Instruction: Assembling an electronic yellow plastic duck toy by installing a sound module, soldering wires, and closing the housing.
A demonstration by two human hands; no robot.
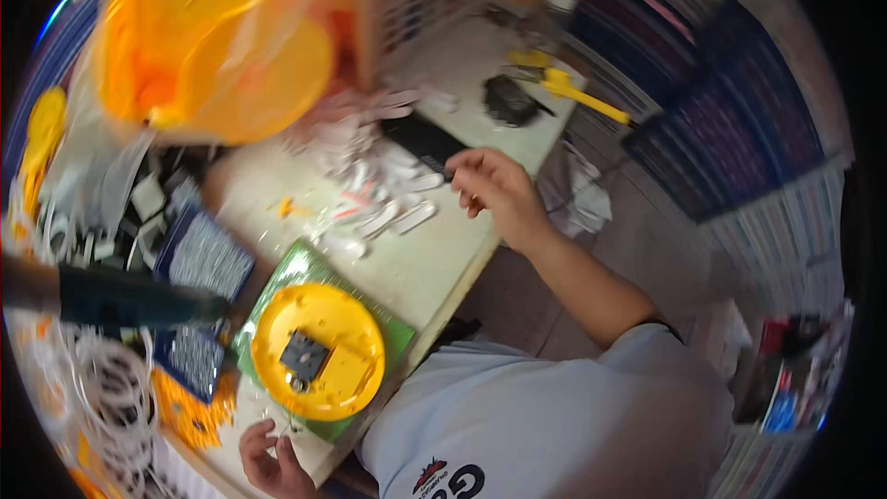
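Right arm: bent at the elbow, forearm slanting up and left from the pale sleeve (637, 351). Right hand (499, 194) is over the far side of the desk (420, 268), fingers curled, wrist nearly straight. It is at the near end of a black flat object (420, 141); contact unclear. Grip half closed; blur hides whether the fingertips pinch anything.

Left hand (275, 465) at the lower edge, palm turned partly inward, fingers bent, thumb set apart from them; grip loosely spread. Nearest thing: yellow round disc (353, 371), lying on a green mat (393, 344) at the desk's near edge, just above the hand. Black square box (303, 356) sits on the disc's face.

Containers. Clear plastic bag (236, 32), upper left, with large rounded orange pieces inside. Two blue trays (242, 270) at left, one above the other in view, both filled with small shiny silvery parts. Slatted pale crate (434, 0) at the far end; contents cannot be made out.

Loose on the desk: white pieces (370, 171) heaped between bag and black object; yellow-handled tool (584, 95) at the far corner, beside a dark lump (510, 100).
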